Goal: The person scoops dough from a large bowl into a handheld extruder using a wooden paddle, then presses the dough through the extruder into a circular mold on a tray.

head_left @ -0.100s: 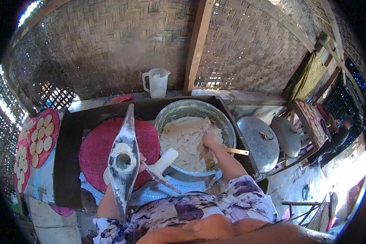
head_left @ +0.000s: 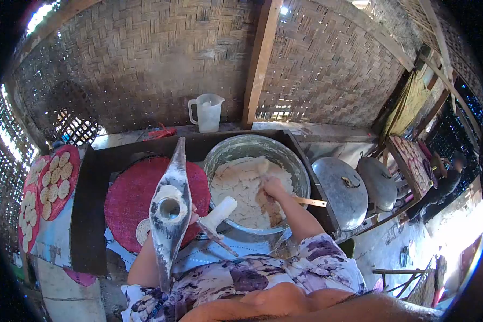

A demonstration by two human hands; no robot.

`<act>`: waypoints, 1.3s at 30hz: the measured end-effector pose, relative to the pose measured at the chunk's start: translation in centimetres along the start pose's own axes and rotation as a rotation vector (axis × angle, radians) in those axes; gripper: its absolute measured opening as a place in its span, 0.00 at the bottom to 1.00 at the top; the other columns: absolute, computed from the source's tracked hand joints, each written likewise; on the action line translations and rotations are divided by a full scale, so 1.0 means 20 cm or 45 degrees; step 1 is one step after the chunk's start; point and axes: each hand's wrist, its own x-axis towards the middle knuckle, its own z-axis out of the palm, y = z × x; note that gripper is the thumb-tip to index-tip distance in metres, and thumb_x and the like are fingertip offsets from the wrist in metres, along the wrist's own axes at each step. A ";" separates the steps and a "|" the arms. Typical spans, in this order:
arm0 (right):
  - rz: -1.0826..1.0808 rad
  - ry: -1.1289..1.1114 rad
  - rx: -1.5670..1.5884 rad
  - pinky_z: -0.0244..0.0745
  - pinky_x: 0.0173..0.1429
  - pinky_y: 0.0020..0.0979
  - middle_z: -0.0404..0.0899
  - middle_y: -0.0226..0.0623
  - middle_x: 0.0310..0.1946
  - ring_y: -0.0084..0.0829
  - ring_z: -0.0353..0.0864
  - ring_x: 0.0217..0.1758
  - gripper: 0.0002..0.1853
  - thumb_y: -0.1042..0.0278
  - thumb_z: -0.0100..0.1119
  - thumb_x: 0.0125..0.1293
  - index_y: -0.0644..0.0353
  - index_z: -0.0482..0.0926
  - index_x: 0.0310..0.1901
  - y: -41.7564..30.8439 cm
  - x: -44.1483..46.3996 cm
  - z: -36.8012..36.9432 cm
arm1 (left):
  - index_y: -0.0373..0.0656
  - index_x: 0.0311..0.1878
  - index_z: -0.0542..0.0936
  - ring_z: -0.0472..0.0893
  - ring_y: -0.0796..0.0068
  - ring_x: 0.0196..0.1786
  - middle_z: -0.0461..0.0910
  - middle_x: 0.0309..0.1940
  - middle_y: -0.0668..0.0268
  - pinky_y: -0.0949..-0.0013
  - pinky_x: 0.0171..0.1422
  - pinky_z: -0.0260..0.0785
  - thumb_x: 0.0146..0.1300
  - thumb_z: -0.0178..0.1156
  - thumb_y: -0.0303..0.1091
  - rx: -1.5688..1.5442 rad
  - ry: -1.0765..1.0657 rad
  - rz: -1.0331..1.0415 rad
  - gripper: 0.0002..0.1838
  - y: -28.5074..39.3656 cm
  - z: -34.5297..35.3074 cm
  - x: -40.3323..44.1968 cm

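Observation:
A large metal basin (head_left: 300, 155) holds pale, crumbly dough (head_left: 236, 188). My right hand (head_left: 273, 188) is closed in the dough at the basin's right side, beside a wooden handle (head_left: 310, 202) that lies over the rim. My left hand (head_left: 192, 214) is mostly hidden behind a long floury wooden tool (head_left: 170, 182) with a round hole in its middle. A white cylinder (head_left: 218, 213) on a wooden piece leans at the basin's lower left edge. Under the tool lies a round red mat (head_left: 131, 198) with one pale flat disc (head_left: 143, 231) on it.
Red mats (head_left: 63, 196) with several pale discs lie at the far left. Behind the basin stands a clear jug (head_left: 208, 112). Two large lidded pots (head_left: 338, 188) sit to the right. A person (head_left: 449, 177) in dark clothes is at the far right.
The wooden tool has shifted slightly to the right, showing more of the disc. My right hand has moved slightly left in the dough.

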 end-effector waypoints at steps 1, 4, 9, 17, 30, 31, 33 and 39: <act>0.047 -0.113 0.261 0.72 0.24 0.28 0.77 0.38 0.18 0.26 0.76 0.17 0.10 0.65 0.51 0.58 0.61 0.78 0.28 -0.01 -0.01 -0.01 | 0.43 0.33 0.75 0.75 0.75 0.32 0.76 0.29 0.69 0.69 0.37 0.70 0.45 0.69 0.31 0.227 -0.017 0.040 0.13 -0.01 0.02 0.01; 0.113 -0.391 0.996 0.69 0.26 0.26 0.74 0.33 0.21 0.23 0.73 0.22 0.09 0.62 0.54 0.59 0.59 0.77 0.32 -0.27 -0.20 -0.28 | 0.45 0.32 0.75 0.75 0.78 0.33 0.75 0.28 0.71 0.71 0.39 0.70 0.42 0.71 0.31 0.439 0.007 -0.141 0.15 0.01 0.05 0.02; -0.001 -0.455 1.289 0.60 0.27 0.18 0.71 0.26 0.22 0.16 0.65 0.22 0.12 0.60 0.53 0.63 0.59 0.76 0.39 -0.39 -0.50 -0.64 | 0.44 0.40 0.75 0.76 0.79 0.35 0.76 0.32 0.69 0.72 0.38 0.75 0.52 0.60 0.22 -0.386 0.295 -0.478 0.12 0.12 0.11 0.06; -0.370 -0.662 0.666 0.62 0.30 0.19 0.76 0.29 0.24 0.14 0.67 0.27 0.18 0.58 0.57 0.60 0.61 0.77 0.48 -0.37 -0.81 -1.30 | 0.40 0.44 0.76 0.78 0.59 0.44 0.79 0.38 0.53 0.64 0.49 0.68 0.46 0.64 0.41 0.677 -0.135 -0.194 0.22 -0.05 0.29 0.27; -1.338 0.358 -1.022 0.66 0.33 0.32 0.70 0.26 0.24 0.27 0.73 0.30 0.13 0.62 0.57 0.48 0.54 0.77 0.37 -0.92 -0.98 -1.46 | 0.44 0.55 0.70 0.76 0.55 0.49 0.76 0.46 0.51 0.63 0.52 0.67 0.48 0.61 0.50 0.967 -0.319 -0.174 0.32 0.04 0.60 0.28; -1.396 0.447 -1.125 0.65 0.32 0.31 0.69 0.26 0.24 0.26 0.72 0.30 0.14 0.63 0.57 0.48 0.54 0.75 0.39 -0.95 -1.01 -1.40 | 0.44 0.55 0.71 0.76 0.56 0.49 0.76 0.46 0.51 0.63 0.52 0.67 0.48 0.61 0.50 0.870 -0.260 -0.221 0.31 0.00 0.60 0.29; -1.517 0.637 -1.336 0.64 0.30 0.28 0.67 0.25 0.24 0.24 0.71 0.28 0.16 0.65 0.56 0.48 0.54 0.73 0.42 -0.98 -1.09 -1.28 | 0.44 0.53 0.73 0.77 0.63 0.48 0.77 0.45 0.56 0.65 0.52 0.67 0.50 0.61 0.48 0.753 -0.196 -0.227 0.28 -0.07 0.57 0.29; -1.590 0.812 -0.970 0.64 0.25 0.26 0.65 0.25 0.21 0.23 0.70 0.24 0.14 0.67 0.59 0.45 0.52 0.74 0.37 -0.80 -1.08 -1.38 | 0.38 0.52 0.73 0.76 0.74 0.44 0.77 0.45 0.63 0.70 0.48 0.70 0.58 0.56 0.31 -0.380 0.004 -0.647 0.18 -0.25 0.48 0.31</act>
